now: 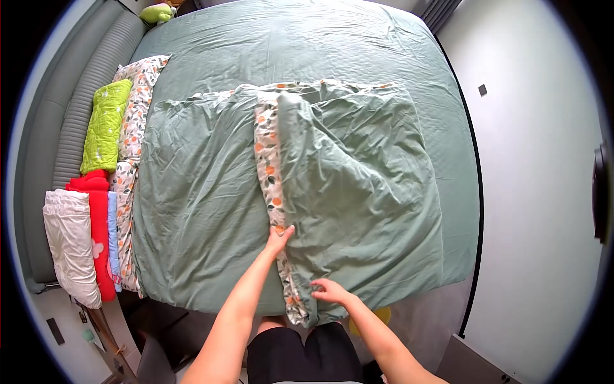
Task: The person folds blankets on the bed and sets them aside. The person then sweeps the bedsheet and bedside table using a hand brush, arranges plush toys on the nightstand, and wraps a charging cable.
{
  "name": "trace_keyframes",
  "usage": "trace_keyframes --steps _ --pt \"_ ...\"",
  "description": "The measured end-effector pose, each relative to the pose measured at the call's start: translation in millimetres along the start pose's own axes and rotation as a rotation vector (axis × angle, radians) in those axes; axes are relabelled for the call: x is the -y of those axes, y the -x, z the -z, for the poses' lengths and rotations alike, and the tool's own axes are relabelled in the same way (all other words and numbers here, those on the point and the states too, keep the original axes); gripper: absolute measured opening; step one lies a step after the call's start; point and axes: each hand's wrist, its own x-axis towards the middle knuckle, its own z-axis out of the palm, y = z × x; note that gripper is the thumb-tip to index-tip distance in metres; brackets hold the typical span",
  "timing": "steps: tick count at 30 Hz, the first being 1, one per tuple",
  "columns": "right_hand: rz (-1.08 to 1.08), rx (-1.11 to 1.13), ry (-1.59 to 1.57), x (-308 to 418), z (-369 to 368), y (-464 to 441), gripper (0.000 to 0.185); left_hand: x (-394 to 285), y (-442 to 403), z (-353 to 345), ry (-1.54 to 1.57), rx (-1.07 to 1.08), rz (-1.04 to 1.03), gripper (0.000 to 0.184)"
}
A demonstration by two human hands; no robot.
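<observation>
A green quilt (364, 192) lies spread on the bed, its middle folded over so that a strip of white lining with orange fruit print (268, 160) shows from the far edge down to the near edge. My left hand (279, 238) is on this strip, thumb on the right side and fingers on the left, gripping the fold; the fingertips are partly hidden. Close to the near end of the strip, my right hand (330, 292) hovers at the green cloth with its fingers loosely bent and apart, nothing visible between them.
Fruit-print pillows (136, 102) line the grey headboard (73, 109) at left. On them rest a lime-green folded quilt (107, 125), a red folded cloth (100, 237) and a white folded one (68, 240). A green plush toy (157, 13) sits at the far corner.
</observation>
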Motion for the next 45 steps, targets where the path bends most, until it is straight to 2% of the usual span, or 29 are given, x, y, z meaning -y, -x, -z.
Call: trace_keyframes --steps 1,2,3,4,7,8,10,12,14,16,18,20,22,24,25,26,27,29,31,33,34,36,37,38,40,42,43,44,45 --pt "0.013 -0.184 -0.078 -7 18 -10 0.037 16 -39 -7 0.191 -0.092 -0.110 0.091" --pt "0.029 -0.367 -0.157 -14 39 -21 0.032 -20 -43 -3 0.290 -0.132 -0.131 0.098" --pt "-0.014 -0.472 -0.130 -18 63 -26 0.028 -30 -72 -9 0.366 -0.373 -0.066 0.104" --pt "-0.058 -0.575 -0.106 -22 88 -31 0.025 -40 -99 -4 0.330 -0.416 -0.131 0.109" --pt "-0.075 -0.685 -0.151 -18 151 -28 0.019 -114 -161 4 0.225 -0.635 -0.191 0.116" --pt "-0.054 -0.688 -0.206 -23 165 -25 0.018 -130 -187 5 0.146 -0.710 -0.123 0.107" --pt "-0.080 -0.712 -0.252 -33 187 -22 0.016 -151 -236 6 0.502 -0.251 -0.426 0.084" --pt "-0.082 -0.754 -0.257 -54 196 -27 0.015 -211 -211 -41 0.658 0.234 -0.050 0.052" --pt "-0.141 -0.829 -0.394 -63 202 -38 0.015 -278 -155 -85 0.369 0.341 -0.151 0.049" --pt "-0.105 -0.949 -0.313 -63 207 -50 0.014 -328 -101 -94 0.130 0.419 -0.609 0.047" --pt "-0.022 -1.066 -0.221 -56 208 -61 0.014 -355 -95 -77 0.205 0.483 -0.810 0.057" --pt "-0.021 -1.136 -0.161 -42 211 -64 0.014 -357 -138 -38 0.272 0.348 -0.953 0.056" --pt "0.055 -1.227 -0.195 -38 211 -67 0.014 -379 -148 -3 0.476 -0.022 -1.074 0.059" --pt "0.069 -1.203 -0.285 -18 212 -64 0.014 -336 -205 44 0.179 -0.341 -0.831 0.074" --pt "0.066 -1.191 -0.260 -19 208 -65 0.015 -304 -241 69 0.348 -0.307 -0.447 0.084" --pt "0.066 -1.178 -0.235 -21 203 -65 0.015 -246 -296 92 0.208 -0.540 -0.272 0.096" --pt "0.065 -1.167 -0.190 -19 198 -63 0.017 -275 -205 82 0.149 -0.360 0.068 0.104" --pt "0.033 -1.152 -0.080 -22 183 -58 0.019 -215 -194 73 0.143 -0.344 0.132 0.102" --pt "0.002 -1.131 0.033 -23 167 -52 0.020 -69 -248 67 -0.045 -0.314 -0.129 0.092" --pt "-0.034 -1.101 0.121 -26 142 -42 0.021 -49 -153 34 -0.099 -0.143 -0.097 0.078" --pt "-0.044 -1.122 0.095 -30 130 -35 0.021 -3 -131 14 -0.090 -0.279 -0.190 0.070" --pt "-0.065 -1.170 0.045 -44 101 -19 0.022 34 -71 -1 0.043 -0.077 0.010 0.065" --pt "-0.128 -1.228 -0.042 -55 83 -8 0.023 41 -37 -14 0.154 -0.077 -0.016 0.063" --pt "-0.220 -1.318 -0.038 -63 63 6 0.026 46 -8 -21 0.272 -0.004 0.006 0.066" --pt "-0.491 -1.503 0.210 -80 20 33 0.040 52 35 -32 0.158 0.086 -0.001 0.077" --pt "-0.923 -1.611 0.142 -96 -20 47 0.062 56 56 -43 0.137 0.241 0.045 0.080" --pt "-1.105 -1.613 -0.035 -110 -34 47 0.077 57 51 -48 0.179 0.280 0.040 0.078" --pt "-1.199 -1.522 -0.545 -111 -37 46 0.084 41 53 -53 0.163 0.318 -0.013 0.076" --pt "-0.802 -1.358 -1.151 -107 -36 50 0.084 18 54 -59 0.107 0.357 -0.088 0.078"
